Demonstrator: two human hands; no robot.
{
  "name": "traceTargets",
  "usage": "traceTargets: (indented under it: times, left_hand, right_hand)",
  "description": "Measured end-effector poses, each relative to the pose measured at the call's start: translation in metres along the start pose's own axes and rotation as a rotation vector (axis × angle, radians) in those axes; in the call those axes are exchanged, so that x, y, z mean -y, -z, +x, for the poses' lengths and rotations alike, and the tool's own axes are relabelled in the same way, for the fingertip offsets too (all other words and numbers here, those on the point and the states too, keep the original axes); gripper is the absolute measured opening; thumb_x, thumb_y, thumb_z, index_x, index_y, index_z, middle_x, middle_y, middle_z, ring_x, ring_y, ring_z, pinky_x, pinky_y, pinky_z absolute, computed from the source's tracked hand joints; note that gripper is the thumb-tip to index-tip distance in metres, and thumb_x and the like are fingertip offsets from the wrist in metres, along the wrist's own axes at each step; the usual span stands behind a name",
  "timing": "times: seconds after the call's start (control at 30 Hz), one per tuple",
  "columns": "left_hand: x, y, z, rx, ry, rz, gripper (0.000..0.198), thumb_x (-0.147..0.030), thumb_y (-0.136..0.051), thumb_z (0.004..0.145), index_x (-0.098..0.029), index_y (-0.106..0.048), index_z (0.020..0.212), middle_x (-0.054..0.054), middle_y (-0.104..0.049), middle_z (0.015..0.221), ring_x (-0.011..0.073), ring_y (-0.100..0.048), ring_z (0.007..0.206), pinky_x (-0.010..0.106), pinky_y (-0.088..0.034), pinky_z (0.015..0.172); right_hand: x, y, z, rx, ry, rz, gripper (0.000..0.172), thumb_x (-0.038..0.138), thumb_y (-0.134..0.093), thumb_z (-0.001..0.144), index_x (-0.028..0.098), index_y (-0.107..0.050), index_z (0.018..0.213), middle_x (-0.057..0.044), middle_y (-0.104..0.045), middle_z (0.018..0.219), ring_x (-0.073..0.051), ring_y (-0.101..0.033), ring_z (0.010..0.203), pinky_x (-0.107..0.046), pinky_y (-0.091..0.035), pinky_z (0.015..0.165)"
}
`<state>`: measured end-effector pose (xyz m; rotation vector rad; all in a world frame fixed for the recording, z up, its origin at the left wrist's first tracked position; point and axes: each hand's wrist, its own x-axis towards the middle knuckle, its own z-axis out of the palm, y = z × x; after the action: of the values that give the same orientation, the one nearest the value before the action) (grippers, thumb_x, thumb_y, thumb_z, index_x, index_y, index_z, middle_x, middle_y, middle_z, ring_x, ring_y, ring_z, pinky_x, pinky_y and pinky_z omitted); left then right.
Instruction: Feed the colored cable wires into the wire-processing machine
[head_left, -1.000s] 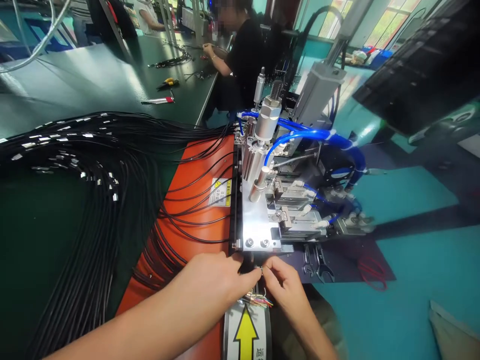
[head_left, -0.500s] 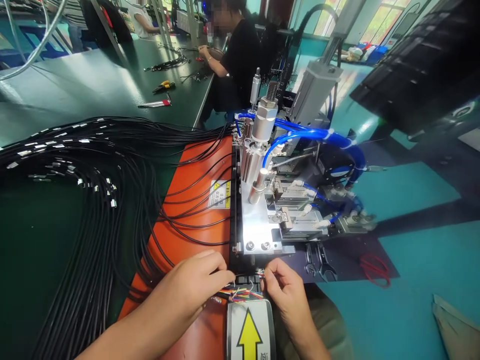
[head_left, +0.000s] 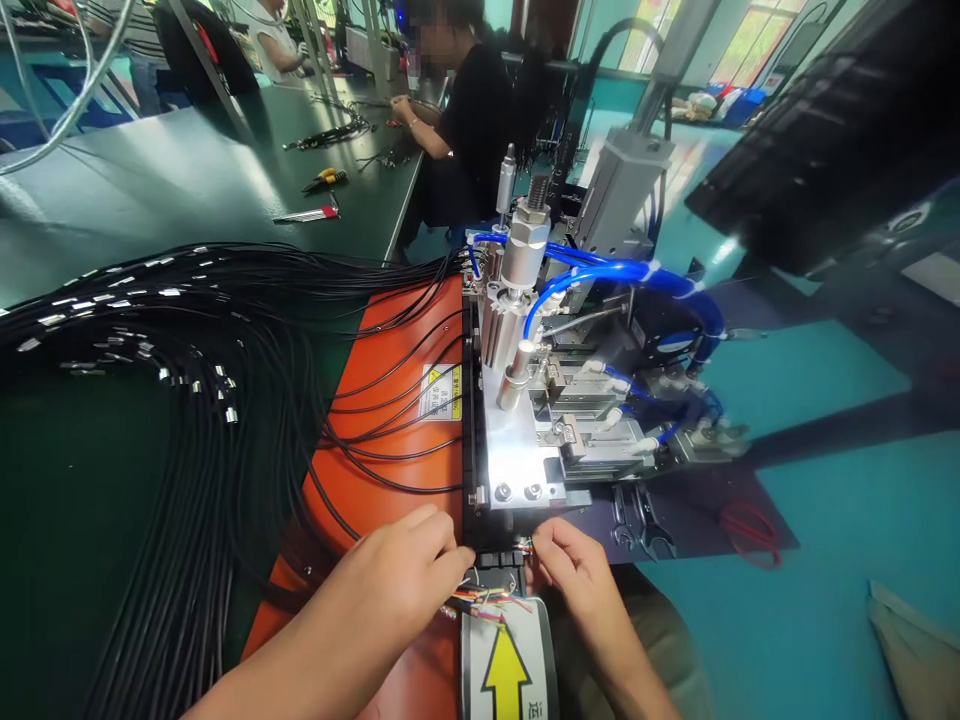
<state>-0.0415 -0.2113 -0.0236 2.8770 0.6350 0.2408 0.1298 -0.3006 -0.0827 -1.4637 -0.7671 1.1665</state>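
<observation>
My left hand [head_left: 394, 585] sits at the front of the machine, its fingertips against a small black block [head_left: 499, 560]. A fan of fine red, yellow, blue and green wires [head_left: 487, 603] spreads below that block, partly under my left fingers. My right hand [head_left: 581, 580] lies on the block's right side, with its fingertips at a few thin wire ends [head_left: 526, 547]. Whether those fingers grip the wires is hidden. Behind the hands stands a bright aluminium plate [head_left: 514, 450] of the pneumatic machine.
Several black cables [head_left: 225, 330] sweep across an orange mat [head_left: 397, 440] into the machine. Blue air tubes [head_left: 600, 270] loop above it. Two wrenches [head_left: 637, 530] and a red wire coil [head_left: 750, 535] lie right. A yellow-arrow label [head_left: 506, 685] is below. A co-worker [head_left: 472, 130] works beyond.
My left hand has drawn back from the block, and the coloured wires and black block now show more fully. My view has shifted slightly.
</observation>
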Motion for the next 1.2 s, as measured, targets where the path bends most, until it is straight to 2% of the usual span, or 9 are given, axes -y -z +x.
traceTargets:
  times: [0.13, 0.23, 0.3, 0.4, 0.57, 0.73, 0.83, 1.07, 1.2]
  left_hand:
    - [0.000, -0.004, -0.002, -0.119, 0.010, 0.066, 0.035, -0.014, -0.032, 0.093, -0.016, -0.059, 0.071, 0.001, -0.047, 0.067, 0.0137, -0.040, 0.062, 0.024, -0.029, 0.054]
    - [0.001, 0.002, -0.003, -0.205, 0.008, 0.085, 0.027, -0.014, -0.034, 0.092, -0.016, -0.060, 0.089, 0.005, -0.053, 0.082, 0.0190, -0.043, 0.075, 0.030, -0.033, 0.064]
    - [0.002, 0.008, -0.003, -0.154, 0.037, 0.002, 0.023, -0.012, -0.038, 0.089, -0.017, -0.059, 0.095, 0.006, -0.054, 0.089, 0.0202, -0.043, 0.079, 0.031, -0.033, 0.066]
    - [0.001, 0.015, -0.003, -0.031, 0.093, -0.160, 0.023, -0.005, -0.044, 0.081, -0.018, -0.060, 0.091, 0.004, -0.055, 0.083, 0.0189, -0.044, 0.076, 0.030, -0.034, 0.064]
    - [0.000, 0.015, -0.005, 0.030, 0.059, -0.248, 0.031, 0.000, -0.051, 0.076, -0.018, -0.060, 0.099, 0.003, -0.060, 0.083, 0.0187, -0.049, 0.076, 0.029, -0.037, 0.065]
    - [-0.001, 0.013, -0.006, 0.055, 0.043, -0.204, 0.029, -0.002, -0.051, 0.075, -0.020, -0.061, 0.097, 0.001, -0.060, 0.077, 0.0169, -0.052, 0.070, 0.025, -0.037, 0.059]
    - [-0.002, 0.012, -0.006, 0.079, 0.044, -0.132, 0.032, -0.003, -0.050, 0.073, -0.021, -0.061, 0.096, 0.000, -0.057, 0.073, 0.0159, -0.052, 0.063, 0.024, -0.034, 0.052]
    - [-0.007, 0.015, -0.010, 0.006, -0.012, 0.004, 0.052, 0.001, -0.041, 0.070, -0.014, -0.044, 0.119, 0.004, -0.058, 0.073, 0.0203, -0.052, 0.064, 0.029, -0.041, 0.053]
    - [-0.013, 0.023, -0.007, -0.002, -0.016, 0.099, 0.042, 0.000, -0.040, 0.078, -0.009, -0.044, 0.119, 0.008, -0.058, 0.084, 0.0221, -0.052, 0.072, 0.034, -0.046, 0.060]
  right_hand:
    - [0.004, 0.004, -0.012, -0.115, 0.023, 0.000, 0.028, 0.038, -0.038, 0.086, 0.020, -0.044, 0.065, 0.005, -0.041, 0.054, -0.010, -0.041, 0.044, -0.021, -0.034, 0.042]
    - [0.012, 0.005, -0.025, -0.188, 0.245, -0.226, 0.020, 0.027, -0.047, 0.084, 0.019, -0.048, 0.065, 0.002, -0.046, 0.061, -0.012, -0.046, 0.055, -0.022, -0.037, 0.051]
    - [0.019, 0.000, -0.032, -0.163, 0.476, -0.425, 0.008, 0.017, -0.051, 0.081, 0.020, -0.055, 0.075, -0.001, -0.056, 0.070, -0.015, -0.052, 0.066, -0.025, -0.041, 0.061]
    - [0.027, -0.010, -0.036, -0.087, 0.662, -0.528, 0.020, 0.008, -0.055, 0.078, 0.021, -0.059, 0.092, -0.003, -0.062, 0.078, -0.017, -0.055, 0.071, -0.027, -0.044, 0.066]
    - [0.027, -0.021, -0.034, -0.082, 0.625, -0.336, 0.018, 0.011, -0.050, 0.081, 0.021, -0.062, 0.074, 0.000, -0.059, 0.066, -0.015, -0.052, 0.063, -0.025, -0.041, 0.059]
    - [0.025, -0.023, -0.034, -0.100, 0.593, -0.233, 0.014, 0.014, -0.055, 0.078, 0.023, -0.065, 0.077, 0.000, -0.062, 0.068, -0.015, -0.052, 0.063, -0.025, -0.040, 0.061]
    - [0.025, -0.024, -0.035, -0.137, 0.535, -0.232, 0.012, 0.018, -0.054, 0.080, 0.023, -0.064, 0.076, 0.001, -0.061, 0.068, -0.015, -0.053, 0.064, -0.024, -0.040, 0.061]
    - [0.024, -0.033, -0.039, -0.266, 0.463, -0.334, 0.023, 0.027, -0.049, 0.083, 0.021, -0.055, 0.062, 0.000, -0.054, 0.060, -0.015, -0.050, 0.059, -0.025, -0.039, 0.061]
    - [0.024, -0.032, -0.040, -0.312, 0.447, -0.373, 0.022, 0.029, -0.051, 0.082, 0.021, -0.055, 0.062, 0.000, -0.054, 0.060, -0.015, -0.049, 0.058, -0.025, -0.039, 0.060]
